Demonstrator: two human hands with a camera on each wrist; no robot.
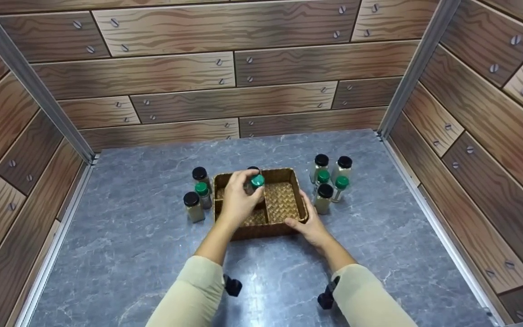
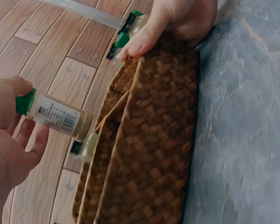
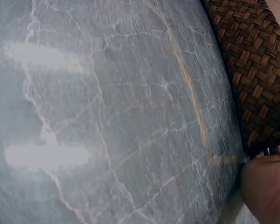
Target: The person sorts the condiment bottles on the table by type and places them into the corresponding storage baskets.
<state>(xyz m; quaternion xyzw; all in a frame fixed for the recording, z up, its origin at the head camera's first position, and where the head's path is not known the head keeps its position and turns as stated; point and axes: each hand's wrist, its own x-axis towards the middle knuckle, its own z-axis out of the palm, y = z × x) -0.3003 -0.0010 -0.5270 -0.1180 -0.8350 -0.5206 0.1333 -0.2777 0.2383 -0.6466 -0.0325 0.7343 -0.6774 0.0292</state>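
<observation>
The left hand [image 1: 239, 197] pinches a green-capped jar [image 1: 257, 181] by its lid above the left part of a woven basket [image 1: 254, 232]. In the left wrist view that jar [image 2: 58, 115] is tilted, with pale brown contents and a barcode label, held by the left hand [image 2: 11, 135] above the basket's rim. Behind it a black-capped jar [image 2: 87, 148] stands in the basket. The right hand [image 1: 312, 227] grips the basket's right front corner, thumb over the rim. In the right wrist view only part of the right hand [image 3: 266, 186] shows beside the basket wall [image 3: 259, 70].
Left of the basket stand two black-capped jars [image 1: 194, 210] and a green-capped one [image 1: 203, 195]. To its right are several more jars [image 1: 323, 202] with black or green caps. Dividers split the basket into compartments. Wood-patterned walls [image 1: 175, 72] enclose the grey marbled table [image 1: 125, 245].
</observation>
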